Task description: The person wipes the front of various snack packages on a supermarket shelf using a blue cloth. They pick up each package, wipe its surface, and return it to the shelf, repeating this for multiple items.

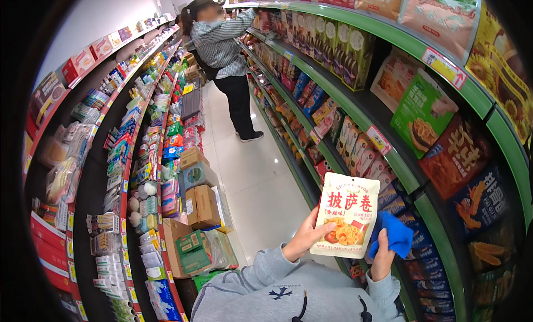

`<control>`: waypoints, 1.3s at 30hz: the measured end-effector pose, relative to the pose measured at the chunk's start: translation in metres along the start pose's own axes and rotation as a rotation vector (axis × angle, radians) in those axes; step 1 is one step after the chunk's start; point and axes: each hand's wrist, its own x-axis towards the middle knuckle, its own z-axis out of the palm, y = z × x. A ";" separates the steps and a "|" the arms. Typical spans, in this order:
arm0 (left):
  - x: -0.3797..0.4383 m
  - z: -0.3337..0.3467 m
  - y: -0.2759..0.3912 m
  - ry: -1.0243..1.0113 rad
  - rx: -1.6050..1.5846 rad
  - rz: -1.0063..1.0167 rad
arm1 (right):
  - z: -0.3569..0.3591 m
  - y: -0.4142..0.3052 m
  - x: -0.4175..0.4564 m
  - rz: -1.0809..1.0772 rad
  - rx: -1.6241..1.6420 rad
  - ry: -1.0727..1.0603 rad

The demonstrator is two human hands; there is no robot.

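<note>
A cream-coloured snack pouch (pixel 349 193) with red lettering and a picture of curled chips is gripped at its lower left by my left hand (pixel 306 234). The thumb lies across its front, and the fingers behind it are hidden. Bunched in my right hand (pixel 382 257) is a blue cloth (pixel 399 234). Part of the cloth sits at the pouch's right edge; I cannot tell whether they touch. Both hands are in front of my grey sweatshirt, near the shelves on the right.
Green-edged shelves (pixel 387 147) hold snack bags, among them a green pouch (pixel 424 114). Red-edged shelves (pixel 160 197) with household goods line the left. Cardboard boxes (pixel 204 205) stand along the tiled aisle floor (pixel 262 189). Farther along, a person (pixel 225 51) reaches to the right shelf.
</note>
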 end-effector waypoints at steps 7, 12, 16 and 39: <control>-0.008 0.018 -0.009 0.006 -0.023 -0.044 | 0.023 -0.030 0.016 -0.853 -0.991 -0.324; -0.003 0.011 -0.025 0.049 -0.108 0.066 | 0.037 -0.033 -0.017 -0.730 -0.847 -0.567; -0.006 0.010 -0.028 0.016 0.016 0.146 | 0.038 -0.031 0.000 -0.792 -0.898 -0.562; 0.010 0.008 -0.039 0.212 -0.052 0.162 | 0.028 -0.020 -0.013 -0.663 -0.982 -0.600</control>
